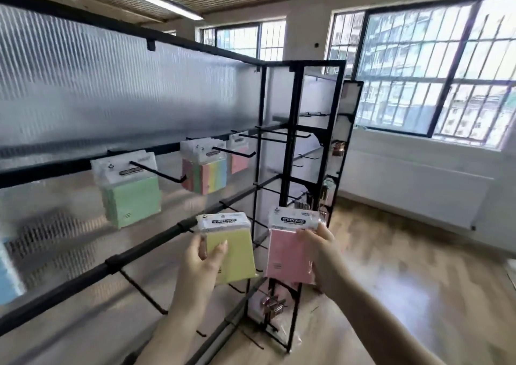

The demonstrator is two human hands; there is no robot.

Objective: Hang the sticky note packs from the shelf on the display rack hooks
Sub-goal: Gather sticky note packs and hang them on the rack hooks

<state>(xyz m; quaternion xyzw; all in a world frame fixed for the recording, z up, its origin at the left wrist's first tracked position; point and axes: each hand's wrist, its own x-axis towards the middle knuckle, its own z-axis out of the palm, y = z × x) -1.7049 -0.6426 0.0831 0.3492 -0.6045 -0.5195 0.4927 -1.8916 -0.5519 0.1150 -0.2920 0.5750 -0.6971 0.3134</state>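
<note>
My left hand grips a yellow sticky note pack by its left edge, thumb on the front. A pink sticky note pack is held upright by my right hand, which pinches its right side near the header. Both packs are in front of the black display rack, below its upper rail. On that rail's hooks hang a green pack, multicoloured packs and a pink pack further right.
Bare black hooks stick out from the lower rails toward me. A narrow black wire stand with small items stands at the rack's right end. A blue pack shows at the left edge. Wooden floor and windows lie to the right.
</note>
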